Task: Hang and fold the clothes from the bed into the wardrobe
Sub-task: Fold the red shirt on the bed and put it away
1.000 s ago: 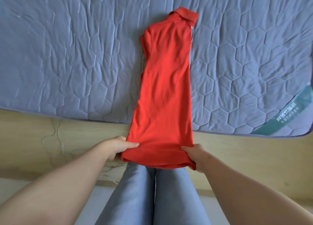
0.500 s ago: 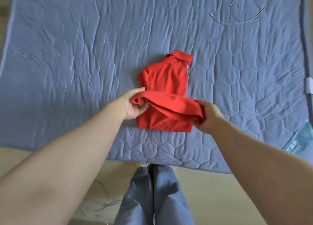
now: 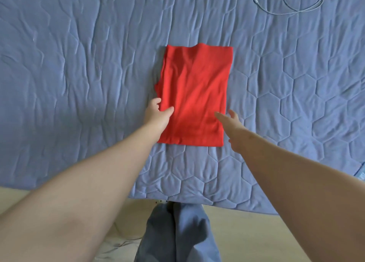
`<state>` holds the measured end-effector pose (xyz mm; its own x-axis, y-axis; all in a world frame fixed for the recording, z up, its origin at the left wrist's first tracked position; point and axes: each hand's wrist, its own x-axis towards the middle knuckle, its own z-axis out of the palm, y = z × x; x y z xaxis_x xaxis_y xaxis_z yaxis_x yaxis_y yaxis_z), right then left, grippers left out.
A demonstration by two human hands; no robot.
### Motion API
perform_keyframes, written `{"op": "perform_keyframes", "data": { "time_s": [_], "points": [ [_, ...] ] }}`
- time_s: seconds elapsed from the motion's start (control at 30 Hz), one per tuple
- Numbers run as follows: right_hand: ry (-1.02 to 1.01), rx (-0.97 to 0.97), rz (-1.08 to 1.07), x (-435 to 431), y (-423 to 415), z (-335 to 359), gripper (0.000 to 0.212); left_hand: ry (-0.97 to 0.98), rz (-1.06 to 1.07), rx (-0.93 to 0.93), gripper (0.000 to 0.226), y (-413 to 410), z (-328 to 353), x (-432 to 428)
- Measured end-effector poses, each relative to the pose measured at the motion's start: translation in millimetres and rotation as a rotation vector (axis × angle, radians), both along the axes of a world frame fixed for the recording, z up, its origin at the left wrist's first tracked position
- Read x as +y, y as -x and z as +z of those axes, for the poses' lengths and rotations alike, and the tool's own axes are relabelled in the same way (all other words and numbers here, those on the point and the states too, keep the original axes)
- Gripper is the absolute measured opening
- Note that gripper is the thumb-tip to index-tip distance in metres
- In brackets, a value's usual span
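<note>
A red shirt (image 3: 194, 92) lies folded into a flat rectangle on the blue quilted bed (image 3: 79, 74). My left hand (image 3: 158, 113) is at the shirt's left edge, thumb on top of the cloth and fingers tucked at the edge. My right hand (image 3: 230, 121) hovers at the shirt's lower right edge with its fingers spread and relaxed, holding nothing. The shirt's collar and sleeves are hidden inside the fold.
A white charging cable (image 3: 292, 3) lies coiled on the bed at the far right. The bed's near edge (image 3: 217, 204) runs across the bottom, with a pale floor and my legs in blue jeans (image 3: 177, 232) below it.
The shirt's lower half was lifted from the bed edge and laid over the upper half. Both hands let go of the hem and came back to the folded shirt's sides.
</note>
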<state>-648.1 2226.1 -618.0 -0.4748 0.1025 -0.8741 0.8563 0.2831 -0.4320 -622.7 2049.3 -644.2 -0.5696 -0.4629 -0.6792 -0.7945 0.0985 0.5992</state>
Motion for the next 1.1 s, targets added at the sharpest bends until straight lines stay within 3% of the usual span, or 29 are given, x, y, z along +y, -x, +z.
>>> {"op": "perform_keyframes", "data": {
  "time_s": [0.07,0.23,0.4,0.5,0.67,0.77,0.87,1.0,1.07,1.1],
  "points": [
    [-0.028,-0.029,-0.013,1.9,-8.9,-20.3,0.068,0.081,-0.041,-0.070,0.068,-12.7,-20.3,-1.6],
    [-0.065,0.013,-0.052,-10.2,-9.5,-60.2,0.059,-0.059,0.072,-0.150,0.084,-21.3,-53.0,-7.6],
    [-0.157,0.028,-0.005,-9.3,-12.9,-91.2,0.041,0.047,-0.167,-0.265,0.059,-25.4,-63.3,-20.2],
    [-0.112,-0.113,-0.034,-2.3,-34.2,-94.4,0.034,0.009,-0.237,-0.280,0.042,-40.0,-61.1,-22.8],
    [-0.073,-0.337,-0.010,18.3,-98.8,-81.5,0.036,-0.122,-0.307,-0.502,0.042,-106.4,-54.9,-21.0],
    [-0.063,-0.410,0.072,20.5,-116.3,-68.1,0.037,-0.100,-0.353,-0.578,0.043,-131.9,-58.8,-24.3],
    [-0.009,-0.339,0.028,21.7,-98.9,-59.6,0.038,-0.064,-0.361,-0.522,0.050,-121.3,-61.4,-23.5],
    [0.052,-0.149,-0.130,12.6,-59.0,-67.8,0.046,-0.253,-0.124,-0.305,0.068,-66.3,-54.9,-20.5],
    [0.070,-0.093,-0.190,6.0,-45.2,-78.3,0.054,-0.278,-0.017,-0.245,0.090,-43.5,-60.7,-20.5],
    [0.086,-0.094,-0.230,3.8,-40.1,-83.3,0.056,-0.267,0.037,-0.208,0.090,-35.6,-64.3,-20.2]
  ]
}}
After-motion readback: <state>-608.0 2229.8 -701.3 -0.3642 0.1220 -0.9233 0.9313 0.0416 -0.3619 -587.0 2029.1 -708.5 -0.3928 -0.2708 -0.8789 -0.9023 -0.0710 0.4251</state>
